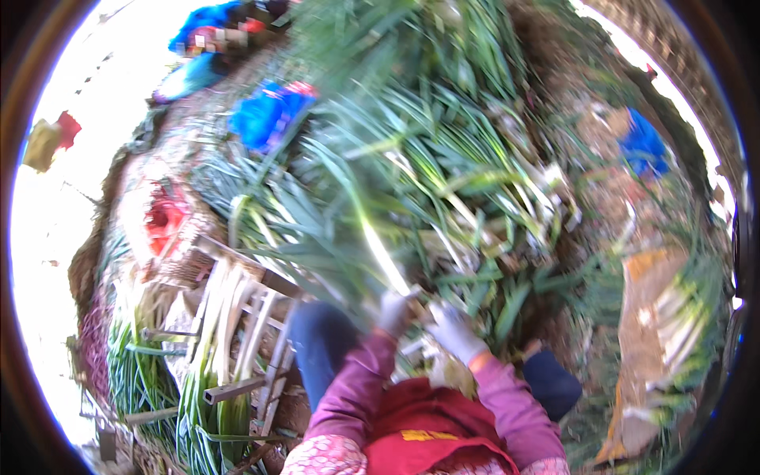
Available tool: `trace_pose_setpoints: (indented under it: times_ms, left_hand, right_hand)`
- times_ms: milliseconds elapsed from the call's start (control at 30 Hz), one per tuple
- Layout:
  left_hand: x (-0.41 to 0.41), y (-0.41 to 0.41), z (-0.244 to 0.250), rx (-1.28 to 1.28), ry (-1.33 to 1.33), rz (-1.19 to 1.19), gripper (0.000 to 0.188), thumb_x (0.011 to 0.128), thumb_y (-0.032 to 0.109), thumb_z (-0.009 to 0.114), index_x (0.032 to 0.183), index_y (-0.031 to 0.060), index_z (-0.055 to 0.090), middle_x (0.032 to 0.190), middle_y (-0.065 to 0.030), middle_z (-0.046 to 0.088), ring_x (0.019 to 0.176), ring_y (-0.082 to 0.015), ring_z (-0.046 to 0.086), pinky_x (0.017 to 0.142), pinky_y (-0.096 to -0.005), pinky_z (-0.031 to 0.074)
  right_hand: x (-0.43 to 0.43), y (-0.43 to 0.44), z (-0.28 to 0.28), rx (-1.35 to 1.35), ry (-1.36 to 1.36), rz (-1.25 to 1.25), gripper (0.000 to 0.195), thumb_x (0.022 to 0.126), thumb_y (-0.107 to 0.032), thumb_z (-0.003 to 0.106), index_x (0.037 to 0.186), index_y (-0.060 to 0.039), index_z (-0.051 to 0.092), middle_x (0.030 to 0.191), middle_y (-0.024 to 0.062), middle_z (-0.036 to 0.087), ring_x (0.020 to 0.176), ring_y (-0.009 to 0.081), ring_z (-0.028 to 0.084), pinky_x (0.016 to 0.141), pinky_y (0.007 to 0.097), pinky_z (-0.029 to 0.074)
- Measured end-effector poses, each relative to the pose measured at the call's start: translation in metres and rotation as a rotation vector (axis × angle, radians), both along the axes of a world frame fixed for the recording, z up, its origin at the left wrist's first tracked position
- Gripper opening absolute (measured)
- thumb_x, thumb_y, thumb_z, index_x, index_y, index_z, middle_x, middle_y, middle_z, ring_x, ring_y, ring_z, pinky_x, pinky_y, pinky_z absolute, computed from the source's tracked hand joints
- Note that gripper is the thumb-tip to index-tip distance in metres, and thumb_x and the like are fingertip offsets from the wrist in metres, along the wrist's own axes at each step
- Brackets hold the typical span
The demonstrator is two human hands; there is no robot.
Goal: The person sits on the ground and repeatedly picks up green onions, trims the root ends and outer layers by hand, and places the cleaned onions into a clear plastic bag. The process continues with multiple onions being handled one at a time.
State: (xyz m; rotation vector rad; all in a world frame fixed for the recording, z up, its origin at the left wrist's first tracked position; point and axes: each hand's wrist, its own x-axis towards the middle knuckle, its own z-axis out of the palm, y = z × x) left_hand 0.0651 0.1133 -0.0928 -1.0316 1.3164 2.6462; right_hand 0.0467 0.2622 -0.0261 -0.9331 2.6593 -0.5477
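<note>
Before me a large heap of green leeks or big scallions [451, 130] covers the ground. My left hand [395, 312], in a pale glove, is closed around the root end of one stalk [380, 252], whose white shaft and green leaves point away from me. Close beside it, my right hand [454, 332], gloved too, is near the root end; blur hides whether its fingers hold anything. Pale peeled scraps [436, 362] lie below my hands.
At my left, a metal rack [234, 389] holds cleaned stalks, beside a wicker basket [196, 267] with red lining. More stalks [683, 320] rest on flattened cardboard [644, 356] at the right. Blue plastic bags [267, 116] lie on the ground. Another person [208, 41] is at the upper left.
</note>
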Motion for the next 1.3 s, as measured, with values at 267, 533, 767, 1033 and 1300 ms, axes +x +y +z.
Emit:
trace_pose_setpoints:
  times_ms: [267, 533, 767, 1033, 1300]
  left_hand:
    - [-0.003, 0.004, 0.006, 0.173, -0.148, -0.014, 0.027, 0.078, 0.010, 0.076, 0.097, 0.0014, 0.058, 0.078, -0.0067, 0.061, 0.059, -0.0217, 0.060, 0.048, -0.0382, 0.052]
    - [-0.012, 0.001, 0.007, 0.271, -0.048, 0.112, 0.023, 0.080, 0.011, 0.075, 0.092, 0.0023, 0.057, 0.077, -0.0080, 0.060, 0.058, -0.0225, 0.059, 0.049, -0.0395, 0.051]
    - [-0.013, 0.015, -0.006, 0.312, 0.024, 0.142, 0.019, 0.082, 0.009, 0.072, 0.088, 0.0039, 0.055, 0.073, -0.0075, 0.058, 0.058, -0.0243, 0.058, 0.050, -0.0436, 0.052]
    - [-0.001, 0.024, -0.028, 0.239, -0.013, 0.190, 0.020, 0.087, 0.014, 0.067, 0.093, -0.0006, 0.057, 0.077, -0.0102, 0.059, 0.065, -0.0260, 0.060, 0.057, -0.0439, 0.054]
    - [-0.024, 0.027, -0.021, 0.786, -0.029, 0.164, 0.013, 0.090, 0.016, 0.058, 0.091, 0.0042, 0.051, 0.076, -0.0097, 0.049, 0.067, -0.0268, 0.050, 0.067, -0.0457, 0.050]
  right_hand:
    - [-0.006, 0.009, -0.003, 0.222, 0.064, 0.227, 0.033, 0.072, -0.029, 0.072, 0.094, -0.0097, 0.057, 0.091, 0.0156, 0.064, 0.084, 0.0339, 0.065, 0.069, 0.0439, 0.052]
    - [0.008, 0.011, 0.011, -0.253, 0.182, -0.045, 0.020, 0.075, -0.020, 0.071, 0.086, -0.0083, 0.060, 0.089, 0.0133, 0.062, 0.076, 0.0331, 0.062, 0.067, 0.0439, 0.050]
    - [-0.002, 0.036, 0.000, -0.189, 0.148, -0.158, 0.015, 0.077, -0.022, 0.069, 0.080, -0.0090, 0.062, 0.077, 0.0141, 0.065, 0.072, 0.0335, 0.065, 0.064, 0.0435, 0.050]
    - [0.020, 0.097, 0.012, 0.008, 0.077, 0.008, 0.013, 0.073, -0.019, 0.068, 0.077, -0.0064, 0.067, 0.071, 0.0186, 0.065, 0.070, 0.0375, 0.064, 0.066, 0.0450, 0.051]
    - [0.015, 0.037, 0.024, -0.390, -0.331, -0.103, 0.038, 0.082, -0.036, 0.069, 0.111, -0.0122, 0.066, 0.093, 0.0197, 0.067, 0.087, 0.0374, 0.065, 0.072, 0.0412, 0.052]
